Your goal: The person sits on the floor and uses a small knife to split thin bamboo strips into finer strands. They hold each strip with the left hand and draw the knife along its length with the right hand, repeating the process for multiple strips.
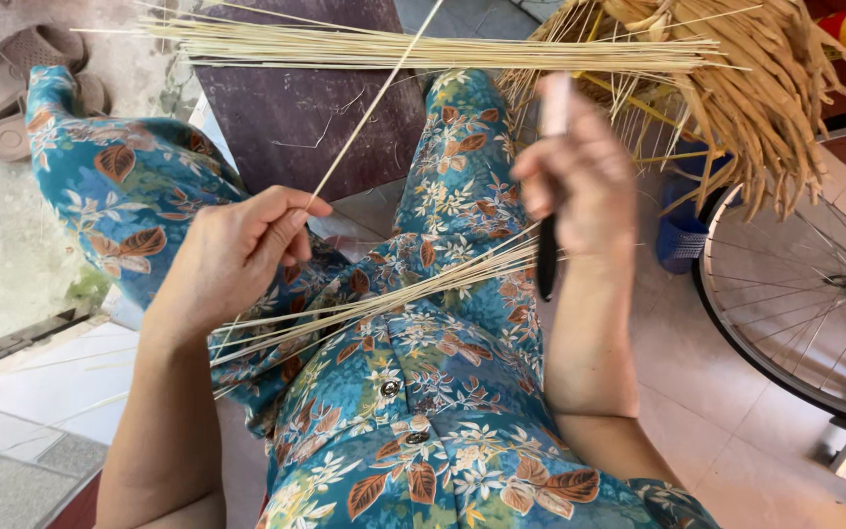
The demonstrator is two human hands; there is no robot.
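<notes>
the left hand (232, 250) pinches one thin bamboo splint (374, 98) between thumb and fingers; its long axis runs up toward one o'clock, past the far bundle of splints (423, 47). the right hand (580, 171), at about three o'clock from the left, is closed around a dark-handled knife (547, 257), blade probably pointing up, though motion blurs it. a loose sheaf of splints (384, 299) lies across the lap between the hands, nearer the left. a bicycle wheel (805, 284) stands at four o'clock.
</notes>
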